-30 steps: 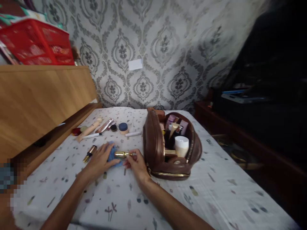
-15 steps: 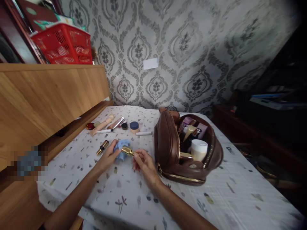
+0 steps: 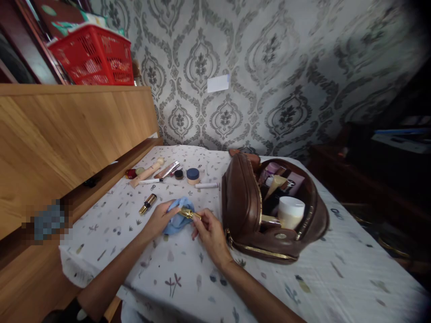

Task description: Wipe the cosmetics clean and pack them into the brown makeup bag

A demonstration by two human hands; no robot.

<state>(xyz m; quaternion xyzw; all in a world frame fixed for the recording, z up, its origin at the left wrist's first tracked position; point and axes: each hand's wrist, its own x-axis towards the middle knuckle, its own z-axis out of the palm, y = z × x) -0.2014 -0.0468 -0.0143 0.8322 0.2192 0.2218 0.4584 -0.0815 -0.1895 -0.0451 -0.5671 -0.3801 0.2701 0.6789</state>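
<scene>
My left hand (image 3: 162, 218) is closed on a crumpled light blue cloth (image 3: 178, 224), which presses against one end of a shiny gold cosmetic tube (image 3: 186, 212). The tube's other end is pinched between the fingers of my right hand (image 3: 210, 233). Left of the cloth, a black and gold lipstick (image 3: 148, 204) lies on the patterned tablecloth. To the right stands an open brown leather bag (image 3: 240, 197), holding a white-lidded jar (image 3: 291, 211) and several tubes. Part of the gold tube is hidden by the cloth and fingers.
Behind my hands lie a blue-lidded jar (image 3: 193, 176), a white pen-like tube (image 3: 207, 185), a small black pot (image 3: 178, 174), a pinkish tube (image 3: 168, 169) and a long beige item (image 3: 148, 172). A wooden cabinet (image 3: 77, 130) bounds the left, with a red basket (image 3: 97, 54) on top.
The view has shifted slightly, moving the scene rightward. My hands stay together on the gold tube, and the blue cloth now bunches up more around its left end.
</scene>
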